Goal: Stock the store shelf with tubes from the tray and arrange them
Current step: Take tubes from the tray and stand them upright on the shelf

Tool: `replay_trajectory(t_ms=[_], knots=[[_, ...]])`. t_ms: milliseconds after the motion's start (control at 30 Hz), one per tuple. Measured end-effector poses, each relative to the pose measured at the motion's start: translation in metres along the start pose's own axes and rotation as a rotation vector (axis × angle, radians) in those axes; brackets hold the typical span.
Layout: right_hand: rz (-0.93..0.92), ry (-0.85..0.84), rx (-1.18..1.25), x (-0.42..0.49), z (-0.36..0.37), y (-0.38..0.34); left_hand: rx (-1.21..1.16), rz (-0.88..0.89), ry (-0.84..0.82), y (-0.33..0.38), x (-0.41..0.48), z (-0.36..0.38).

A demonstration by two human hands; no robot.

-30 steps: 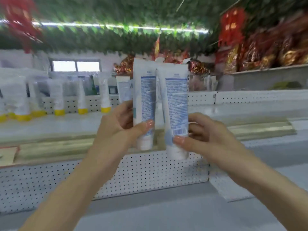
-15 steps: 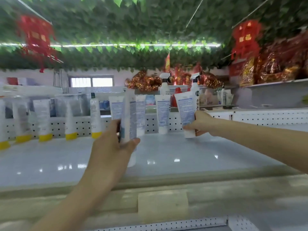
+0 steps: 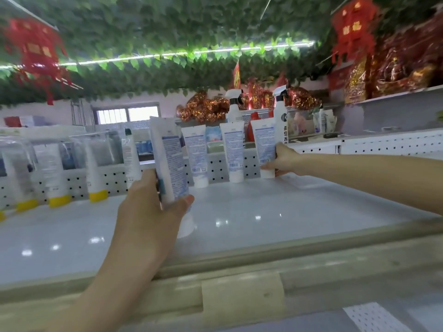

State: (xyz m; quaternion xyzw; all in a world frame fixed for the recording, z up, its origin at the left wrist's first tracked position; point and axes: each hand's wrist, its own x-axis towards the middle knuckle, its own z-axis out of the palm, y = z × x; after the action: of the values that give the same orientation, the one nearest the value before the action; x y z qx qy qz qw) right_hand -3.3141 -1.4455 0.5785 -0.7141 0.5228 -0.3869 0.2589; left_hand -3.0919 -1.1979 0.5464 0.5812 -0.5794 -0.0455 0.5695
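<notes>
My left hand [image 3: 153, 212] grips a white tube with blue print [image 3: 169, 159], held upright above the front part of the glossy white shelf [image 3: 263, 212]. My right hand [image 3: 284, 161] reaches to the back of the shelf and holds another white tube [image 3: 265, 146] standing cap-down against the perforated back panel. Two matching tubes [image 3: 233, 152] [image 3: 196, 155] stand in a row to its left. The tray is out of view.
Further left along the back stand several white tubes with yellow caps [image 3: 96, 173]. Two white spray bottles [image 3: 280, 116] rise behind the back panel. A beige price rail [image 3: 239, 283] runs along the shelf's front edge. Green leaves and red decorations hang overhead.
Both hands carried their tubes from in front of me up to the shelf. The right hand reached to the back row and set its tube down upright there; the left stays near the front.
</notes>
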Motion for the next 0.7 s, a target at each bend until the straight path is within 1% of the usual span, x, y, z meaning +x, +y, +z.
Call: replay_trajectory(t_ms=[133, 267, 367, 433, 533, 567, 633, 700], knots=[[0.026, 0.016, -0.083, 0.003, 0.001, 0.005, 0.056, 0.007, 0.026, -0.001, 0.002, 0.001], [0.201, -0.02, -0.105, -0.012, -0.011, 0.006, 0.048, 0.018, 0.043, -0.001, 0.001, 0.001], [0.133, 0.028, -0.077, -0.044, -0.03, -0.007, 0.024, -0.003, 0.029, 0.0, 0.001, 0.001], [0.054, -0.059, 0.029, -0.079, -0.034, -0.023, -0.03, -0.058, 0.01, 0.001, 0.002, -0.001], [-0.086, -0.312, 0.106, -0.132, -0.017, -0.049, -0.211, -0.204, -0.059, 0.0, 0.005, -0.006], [-0.125, -0.363, 0.115, -0.144, -0.008, -0.059, -0.24, -0.241, -0.084, 0.0, 0.006, -0.007], [-0.165, -0.421, 0.15, -0.16, 0.01, -0.078, -0.254, -0.29, -0.14, 0.003, 0.007, -0.009], [-0.169, -0.454, 0.194, -0.167, 0.027, -0.096, -0.209, -0.304, -0.205, 0.006, 0.008, -0.016]])
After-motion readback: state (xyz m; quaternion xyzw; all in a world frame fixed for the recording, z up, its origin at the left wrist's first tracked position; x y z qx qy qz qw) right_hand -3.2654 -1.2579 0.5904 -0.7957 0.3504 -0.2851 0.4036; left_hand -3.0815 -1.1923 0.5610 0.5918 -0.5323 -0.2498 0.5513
